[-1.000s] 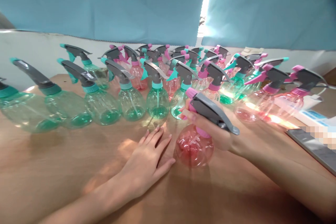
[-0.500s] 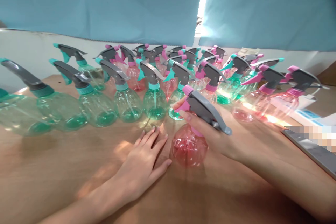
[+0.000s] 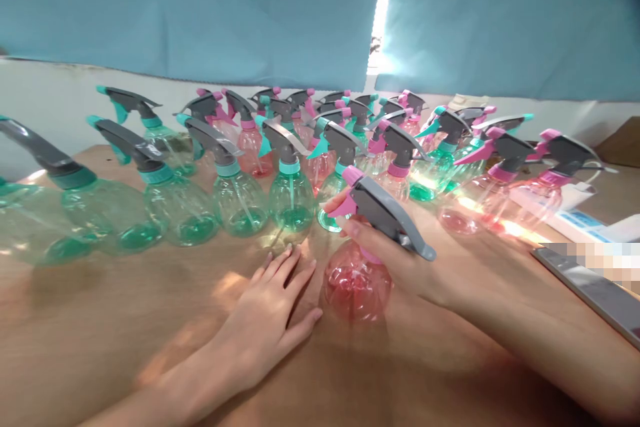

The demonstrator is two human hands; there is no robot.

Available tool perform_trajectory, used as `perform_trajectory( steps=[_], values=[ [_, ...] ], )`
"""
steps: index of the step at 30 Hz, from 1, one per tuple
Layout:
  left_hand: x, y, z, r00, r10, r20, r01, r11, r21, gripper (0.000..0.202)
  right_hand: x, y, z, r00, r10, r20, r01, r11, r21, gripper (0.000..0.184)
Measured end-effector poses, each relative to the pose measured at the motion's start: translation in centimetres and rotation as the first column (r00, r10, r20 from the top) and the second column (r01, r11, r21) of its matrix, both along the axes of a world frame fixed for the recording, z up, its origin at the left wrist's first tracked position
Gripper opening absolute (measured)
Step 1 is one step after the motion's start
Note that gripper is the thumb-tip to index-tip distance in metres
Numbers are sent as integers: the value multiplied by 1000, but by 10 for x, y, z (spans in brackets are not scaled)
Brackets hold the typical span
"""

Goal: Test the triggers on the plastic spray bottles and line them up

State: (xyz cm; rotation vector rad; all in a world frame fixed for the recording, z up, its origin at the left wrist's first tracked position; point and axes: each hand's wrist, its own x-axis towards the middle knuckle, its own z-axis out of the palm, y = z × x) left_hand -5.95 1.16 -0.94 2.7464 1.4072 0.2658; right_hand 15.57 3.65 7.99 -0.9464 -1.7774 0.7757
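My right hand [image 3: 400, 247] is wrapped round the neck of a pink spray bottle [image 3: 357, 283], just under its grey and pink trigger head. The bottle is round, see-through and stands in front of me on the wooden table [image 3: 200, 333]. Palm down on the wood to its left lies my left hand [image 3: 273, 303], fingers spread and holding nothing. Beyond its fingertips stands a green spray bottle [image 3: 291, 197] with a teal collar. Another green spray bottle [image 3: 335, 180] is partly hidden behind the held one.
Several more green spray bottles [image 3: 180, 210] line the left, and pink spray bottles [image 3: 537, 197] stand at the right. A dark flat device [image 3: 590, 290] lies at the right edge, near a white power strip [image 3: 580, 220]. Blue curtains [image 3: 200, 13] hang behind.
The whole view has shifted slightly, so things sit a little further left. My right hand keeps its hold on the pink spray bottle, and my left hand stays flat on the table.
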Motion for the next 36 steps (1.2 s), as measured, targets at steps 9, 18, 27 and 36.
perform_trajectory(
  steps=[9,18,27,36],
  values=[
    [1,-1,5,1000,8,-29,-9,1000,-21,58,0,3,-6,997,49,-67,-49,999,-2,8],
    [2,-1,6,999,10,-33,-10,1000,-21,58,1,3,-5,987,128,-93,-131,991,-24,8],
    [2,-2,6,999,14,-38,-15,1000,-22,58,0,3,-5,990,108,-85,-112,993,-38,9],
    [3,-1,7,999,18,-39,-20,998,-54,58,1,6,-8,992,113,-52,-114,993,-21,10]
  ],
)
